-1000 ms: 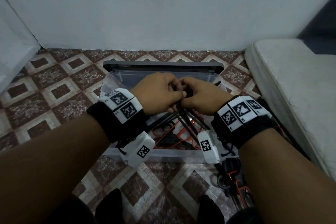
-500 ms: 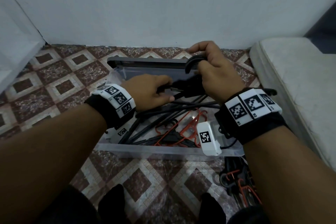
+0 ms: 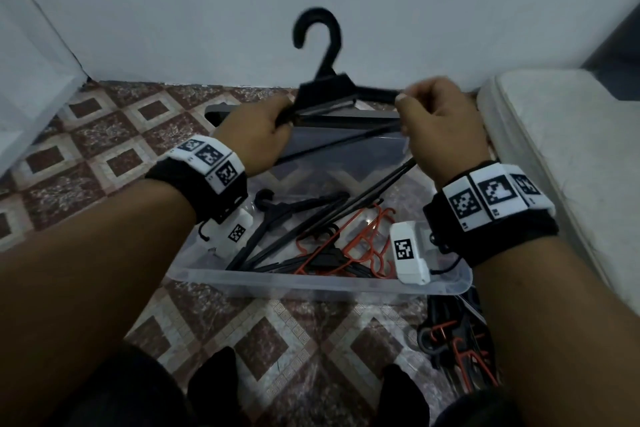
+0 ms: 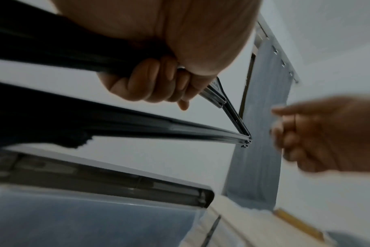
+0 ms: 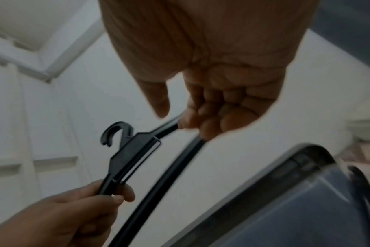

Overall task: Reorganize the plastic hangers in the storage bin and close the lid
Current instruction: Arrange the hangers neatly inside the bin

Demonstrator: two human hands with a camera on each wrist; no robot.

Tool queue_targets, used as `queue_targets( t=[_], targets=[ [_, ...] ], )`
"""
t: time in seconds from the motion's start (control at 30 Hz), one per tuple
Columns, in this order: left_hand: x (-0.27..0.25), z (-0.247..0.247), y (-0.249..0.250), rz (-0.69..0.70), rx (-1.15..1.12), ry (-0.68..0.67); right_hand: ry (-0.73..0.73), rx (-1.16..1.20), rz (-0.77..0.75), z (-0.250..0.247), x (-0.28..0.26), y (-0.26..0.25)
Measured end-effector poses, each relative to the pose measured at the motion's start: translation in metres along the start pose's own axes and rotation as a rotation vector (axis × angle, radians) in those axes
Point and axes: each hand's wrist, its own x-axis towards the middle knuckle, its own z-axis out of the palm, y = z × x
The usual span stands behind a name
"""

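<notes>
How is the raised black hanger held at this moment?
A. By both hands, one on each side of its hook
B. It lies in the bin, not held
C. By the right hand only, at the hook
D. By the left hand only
A: the left hand and the right hand each grip an arm of the black hanger, its hook up, above the bin.

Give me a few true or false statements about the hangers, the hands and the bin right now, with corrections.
1. Both hands hold black hangers above the bin. True.
2. The storage bin is shut with its lid on. False: it is open, hangers lying inside.
3. Orange hangers lie in the bin. True.
4. The left hand is idle on the floor. False: it grips the black hangers.
5. The right hand grips a hanger arm. True.
</notes>
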Motion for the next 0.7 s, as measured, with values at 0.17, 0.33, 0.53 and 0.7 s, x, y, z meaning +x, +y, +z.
queue_targets(
  t=[0.17,0.33,0.53,0.7],
  targets=[
    [0.001,-0.005,0.009,-0.160,-0.482,-0.029,-0.442,0.082,0.308,0.003,-0.009,0.007],
    [-0.011,0.004,0.041,-0.167,-1.069,-0.373,-0.453,0.808,0.058,0.017,-0.016,-0.030],
    [-0.016,0.005,0.032,-0.012,-0.534,-0.520,-0.565,0.902,0.011,0.026,-0.028,-0.051],
    [-0.005,-0.037,-0.001,-0.279,-0.254,0.206,-0.468,0.175,0.052,0.034,-0.017,-0.016]
  ],
)
